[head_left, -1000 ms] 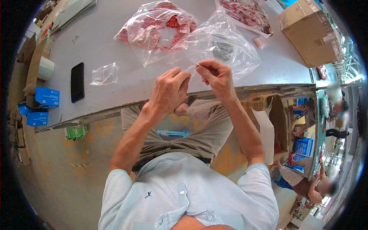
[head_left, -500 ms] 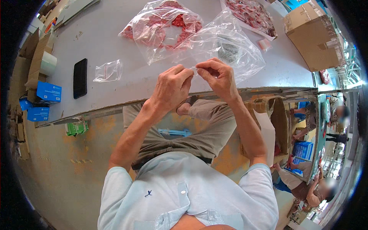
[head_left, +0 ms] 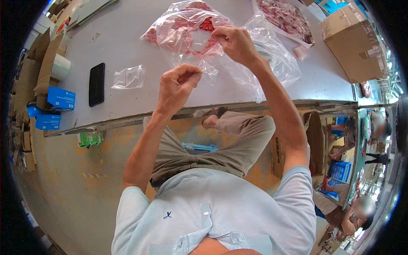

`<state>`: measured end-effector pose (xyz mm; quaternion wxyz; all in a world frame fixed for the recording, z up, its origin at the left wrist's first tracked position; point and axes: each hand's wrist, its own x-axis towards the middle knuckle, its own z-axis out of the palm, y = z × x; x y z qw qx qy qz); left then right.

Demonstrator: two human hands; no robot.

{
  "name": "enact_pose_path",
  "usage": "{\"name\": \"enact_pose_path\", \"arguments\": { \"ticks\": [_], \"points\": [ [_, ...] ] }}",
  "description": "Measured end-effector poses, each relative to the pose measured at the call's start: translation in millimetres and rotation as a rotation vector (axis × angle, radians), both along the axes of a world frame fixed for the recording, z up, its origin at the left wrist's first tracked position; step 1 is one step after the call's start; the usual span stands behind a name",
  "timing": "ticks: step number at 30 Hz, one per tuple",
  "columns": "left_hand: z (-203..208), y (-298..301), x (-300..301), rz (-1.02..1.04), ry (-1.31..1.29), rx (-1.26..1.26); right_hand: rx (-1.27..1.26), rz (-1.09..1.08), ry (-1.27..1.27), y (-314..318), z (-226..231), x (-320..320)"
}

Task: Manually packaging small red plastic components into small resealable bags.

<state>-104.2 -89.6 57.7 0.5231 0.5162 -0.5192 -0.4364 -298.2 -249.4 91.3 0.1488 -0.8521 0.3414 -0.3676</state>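
Pinched between the thumb and fingers of my left hand (head_left: 179, 85) is a small clear plastic bag (head_left: 210, 72), held just above the table near its front edge. My right hand (head_left: 236, 42) reaches farther out, over a large clear bag of red pieces (head_left: 174, 32). Its fingertips are pressed together beside the red pieces, and whatever lies between them is hidden. Under my right forearm spreads another large clear bag (head_left: 278, 70) with small greyish contents. A second small clear bag (head_left: 128, 77) lies flat on the left of the table.
A black phone (head_left: 97, 84) lies at the left, near blue boxes (head_left: 60, 97) and a white roll (head_left: 60, 67). At the far right are a tray of red packets (head_left: 287, 19), a small pink packet (head_left: 300, 52) and a cardboard carton (head_left: 352, 46). Other people sit off to the right.
My hands have parted. My right hand has moved away from me to the red pieces, while my left hand keeps the small bag and has shifted slightly left.
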Motion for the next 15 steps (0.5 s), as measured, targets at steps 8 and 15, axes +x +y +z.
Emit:
{"name": "enact_pose_path", "arguments": {
  "ticks": [8,15],
  "points": [
    [-13.1,9.3,25.0,0.154,-0.122,-0.146,0.064,-0.054,0.61,-65.5,-35.2,39.9],
    [-15.3,11.8,35.7,0.167,-0.323,-0.251,0.178,-0.002,0.533,-56.9,-36.2,73.6]
  ]
}}
